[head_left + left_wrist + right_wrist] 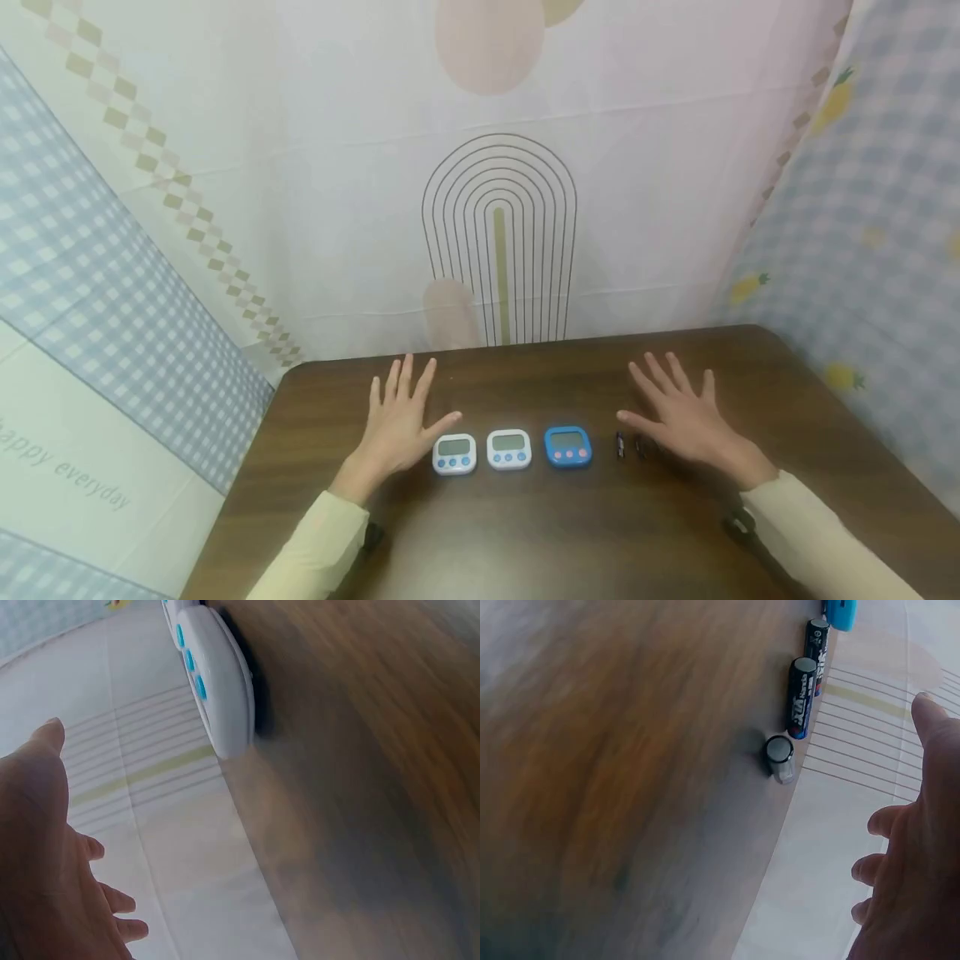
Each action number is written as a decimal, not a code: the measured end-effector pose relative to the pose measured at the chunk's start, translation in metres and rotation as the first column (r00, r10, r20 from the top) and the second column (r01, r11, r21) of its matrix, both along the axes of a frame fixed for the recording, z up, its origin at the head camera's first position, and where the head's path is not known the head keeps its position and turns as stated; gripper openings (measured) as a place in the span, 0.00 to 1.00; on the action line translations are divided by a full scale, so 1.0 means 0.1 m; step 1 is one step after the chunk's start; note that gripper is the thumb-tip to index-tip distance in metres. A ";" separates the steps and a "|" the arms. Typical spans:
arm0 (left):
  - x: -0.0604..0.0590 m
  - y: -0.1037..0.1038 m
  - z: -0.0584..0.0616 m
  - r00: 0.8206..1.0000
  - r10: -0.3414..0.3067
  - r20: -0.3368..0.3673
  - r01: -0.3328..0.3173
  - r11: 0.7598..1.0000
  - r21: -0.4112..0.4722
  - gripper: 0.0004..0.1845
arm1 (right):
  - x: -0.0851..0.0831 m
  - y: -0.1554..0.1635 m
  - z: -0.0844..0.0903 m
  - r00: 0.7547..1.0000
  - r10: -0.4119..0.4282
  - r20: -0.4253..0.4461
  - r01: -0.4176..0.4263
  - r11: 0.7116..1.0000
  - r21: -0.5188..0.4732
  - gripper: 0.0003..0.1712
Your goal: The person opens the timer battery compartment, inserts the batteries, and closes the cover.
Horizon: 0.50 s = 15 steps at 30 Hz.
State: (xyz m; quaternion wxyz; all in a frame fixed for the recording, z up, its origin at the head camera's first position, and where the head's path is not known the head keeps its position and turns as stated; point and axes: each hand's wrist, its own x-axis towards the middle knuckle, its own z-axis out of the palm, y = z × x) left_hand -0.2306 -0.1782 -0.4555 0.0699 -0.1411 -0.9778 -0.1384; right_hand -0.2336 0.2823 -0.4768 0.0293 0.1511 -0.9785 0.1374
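Three digital kitchen timers lie in a row on the brown table. The left one and the middle one are white with blue buttons; the third timer is blue with pink buttons. My left hand is spread with straight fingers, its thumb near the left white timer, holding nothing. On the other side my right hand is likewise spread, beside small dark batteries. The right wrist view shows two dark batteries lying lengthwise, the nearer battery among them, and another battery seen end-on.
The dark wooden table has rounded far corners. A pale patterned cloth hangs behind it, with blue checked cloth at the left and pineapple-print cloth at the right.
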 end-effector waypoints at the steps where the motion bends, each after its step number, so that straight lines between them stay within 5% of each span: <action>1: 0.00 0.02 0.00 1.000 -0.002 0.010 0.002 1.000 0.001 0.53 | -0.01 -0.02 0.00 1.000 0.003 0.002 -0.003 1.000 -0.003 0.54; 15: -0.11 0.30 -0.02 0.998 -0.032 0.052 0.030 0.999 0.037 0.53 | -0.14 -0.34 0.01 0.999 0.038 0.031 -0.037 0.998 -0.049 0.53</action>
